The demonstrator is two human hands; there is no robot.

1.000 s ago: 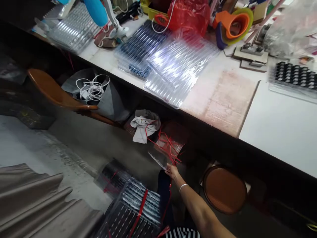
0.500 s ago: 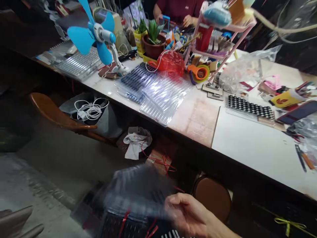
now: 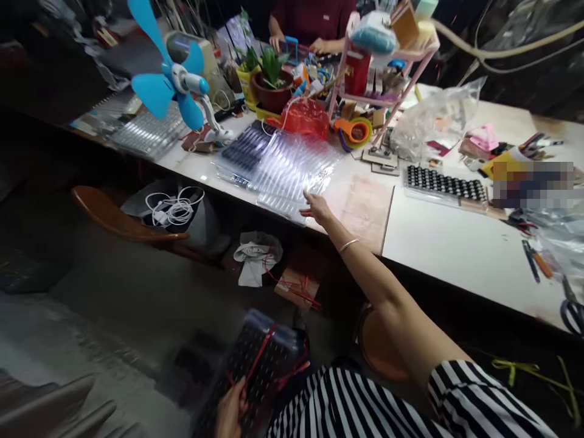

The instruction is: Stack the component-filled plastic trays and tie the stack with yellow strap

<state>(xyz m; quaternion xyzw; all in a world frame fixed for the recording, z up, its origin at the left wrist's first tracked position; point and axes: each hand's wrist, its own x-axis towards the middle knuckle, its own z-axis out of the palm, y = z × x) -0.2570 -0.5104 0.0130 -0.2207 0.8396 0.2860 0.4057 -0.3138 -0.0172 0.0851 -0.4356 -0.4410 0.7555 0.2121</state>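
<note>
My left hand (image 3: pixel 232 406), low in the picture, is closed on the near side of a bundle of dark plastic trays (image 3: pixel 259 350) tied with red ribbon. The bundle hangs tilted beside my striped shirt, above the floor. My right hand (image 3: pixel 317 210), with a bangle at the wrist, reaches out over the table's front edge. Its thumb and fingers are apart at the near corner of a stack of clear ridged plastic trays (image 3: pixel 292 170); whether they touch it I cannot tell. Darker trays (image 3: pixel 244 146) lie partly under that stack.
A blue fan (image 3: pixel 182 79) and a potted plant (image 3: pixel 272 88) stand behind the trays. Farther right are a pink rack (image 3: pixel 365 100), orange tape (image 3: pixel 353 129) and a tray of black pieces (image 3: pixel 444 184). A brown stool (image 3: pixel 383 344) sits below the table. A co-worker (image 3: pixel 314 24) sits opposite.
My right hand has moved from beside the dark bundle up to the clear trays on the table. The bundle has settled lower, and my left hand now shows on it. The view has shifted slightly.
</note>
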